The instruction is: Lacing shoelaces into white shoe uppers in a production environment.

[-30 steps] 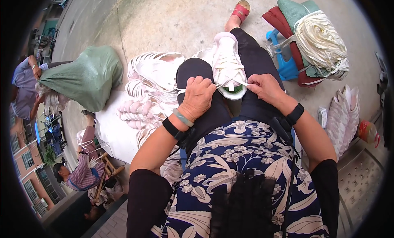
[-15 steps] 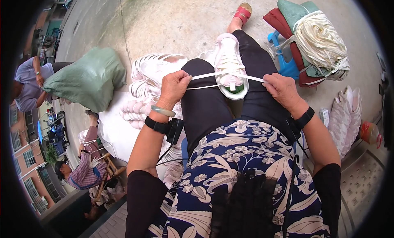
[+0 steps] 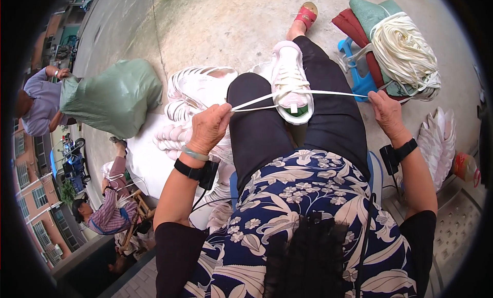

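Note:
A white sneaker (image 3: 290,83) with a green heel patch lies on my lap, between my black-trousered thighs. A white shoelace (image 3: 328,93) runs out of it to both sides, stretched taut. My left hand (image 3: 209,127) pinches the left lace end, off the left side of my thigh. My right hand (image 3: 386,110) grips the right lace end, out to the right of my lap. Both wrists wear black bands.
White shoe uppers (image 3: 197,90) are heaped on a white sack (image 3: 149,164) at my left. A bundle of white laces (image 3: 403,54) rests on green and red bags over a blue stool (image 3: 362,77). More white uppers (image 3: 439,144) lie right. One person carries a green sack (image 3: 115,95); another sits lower left.
My hands have moved apart from the sneaker's heel to either side, drawing the lace out tight across my lap.

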Demonstrator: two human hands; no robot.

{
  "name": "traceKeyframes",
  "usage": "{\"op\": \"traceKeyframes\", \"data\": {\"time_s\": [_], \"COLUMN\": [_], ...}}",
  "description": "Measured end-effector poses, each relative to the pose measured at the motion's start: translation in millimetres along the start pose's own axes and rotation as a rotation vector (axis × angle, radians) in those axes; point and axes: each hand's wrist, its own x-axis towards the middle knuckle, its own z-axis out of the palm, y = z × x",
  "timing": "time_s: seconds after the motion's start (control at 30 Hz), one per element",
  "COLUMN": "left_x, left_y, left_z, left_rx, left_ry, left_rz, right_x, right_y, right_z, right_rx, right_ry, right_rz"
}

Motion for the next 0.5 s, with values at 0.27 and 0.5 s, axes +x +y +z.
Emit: {"op": "traceKeyframes", "data": {"time_s": [0.27,0.5], "left_x": [-9.5,60.4], "left_y": [-8.9,24.8], "left_z": [-6.4,62.4], "left_rx": [0.034,0.072], "left_ry": [-0.083,0.077], "left_rz": [-0.009,0.041], "right_x": [-14.3,76.8], "right_y": [0.7,-68.2], "right_z": [-3.3,52.7], "right_rx": [0.220,0.400], "right_ry": [-0.142,-0.100], "right_rz": [0.148,0.172]}}
